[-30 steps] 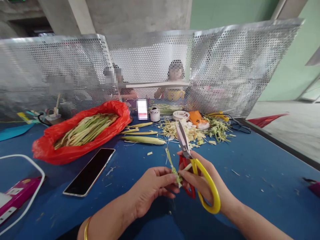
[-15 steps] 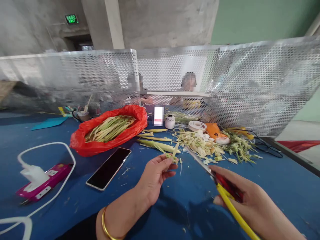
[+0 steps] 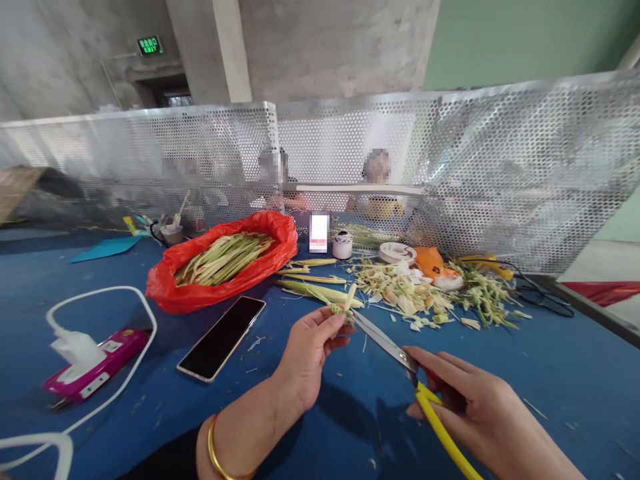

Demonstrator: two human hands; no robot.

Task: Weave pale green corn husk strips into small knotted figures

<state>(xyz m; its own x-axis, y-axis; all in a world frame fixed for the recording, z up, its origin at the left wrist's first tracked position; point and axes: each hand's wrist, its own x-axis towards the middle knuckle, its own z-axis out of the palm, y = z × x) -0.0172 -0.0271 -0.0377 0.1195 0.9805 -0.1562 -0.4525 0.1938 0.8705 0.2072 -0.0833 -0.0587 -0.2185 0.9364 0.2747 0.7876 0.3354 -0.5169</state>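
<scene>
My left hand (image 3: 310,350) pinches a small woven green leaf piece (image 3: 344,307) between thumb and fingers, above the blue table (image 3: 500,360). My right hand (image 3: 475,407) grips scissors (image 3: 400,357) with yellow and red handles. The blade tips point left and reach the leaf piece at my left fingertips. A gold bangle (image 3: 215,450) circles my left wrist.
A red plastic bag (image 3: 200,293) holds green leaf strips (image 3: 223,257). A dark phone (image 3: 223,337), a pink power bank (image 3: 90,367) with white cable, leaf scraps (image 3: 425,290), tape rolls (image 3: 395,252) and an orange object (image 3: 433,261) lie around. A perforated metal screen (image 3: 500,167) stands behind, with people beyond it.
The view tilted up. My hands separated, the scissors dropped low to the right, and their tips have now swung back to the leaf piece in my left hand.
</scene>
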